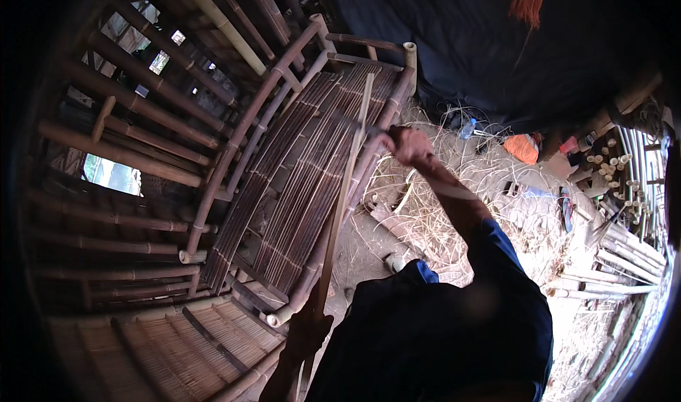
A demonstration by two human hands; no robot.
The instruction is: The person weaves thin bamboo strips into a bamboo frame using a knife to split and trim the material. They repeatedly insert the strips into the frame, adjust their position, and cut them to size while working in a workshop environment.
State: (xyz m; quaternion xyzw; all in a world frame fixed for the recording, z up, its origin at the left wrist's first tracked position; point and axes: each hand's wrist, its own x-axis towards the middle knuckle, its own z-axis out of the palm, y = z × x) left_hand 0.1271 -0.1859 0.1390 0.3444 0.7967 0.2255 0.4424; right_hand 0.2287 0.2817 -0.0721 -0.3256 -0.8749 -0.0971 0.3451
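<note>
A long, narrow bamboo strip (349, 164) slants across the front rail of a bamboo bench (377, 129), its far end above the slatted seat. My left hand (311, 329), dark in shadow, is closed around the strip's near part. Farther off and to the right, my right hand (410, 145) is closed on a knife (358, 124). Its grey blade points left and crosses the strip near the far end. Motion smears the blade, and the fingers hide the handle. Whether the edge touches the strip I cannot tell.
Thin bamboo shavings (433, 225) litter the floor to the right. Beyond them lie a blue plastic bottle (468, 128), an orange bag (522, 148) and stacked bamboo poles (624, 264). A dark sheet (461, 47) hangs behind. Another slatted bamboo surface (163, 352) stands at the lower left.
</note>
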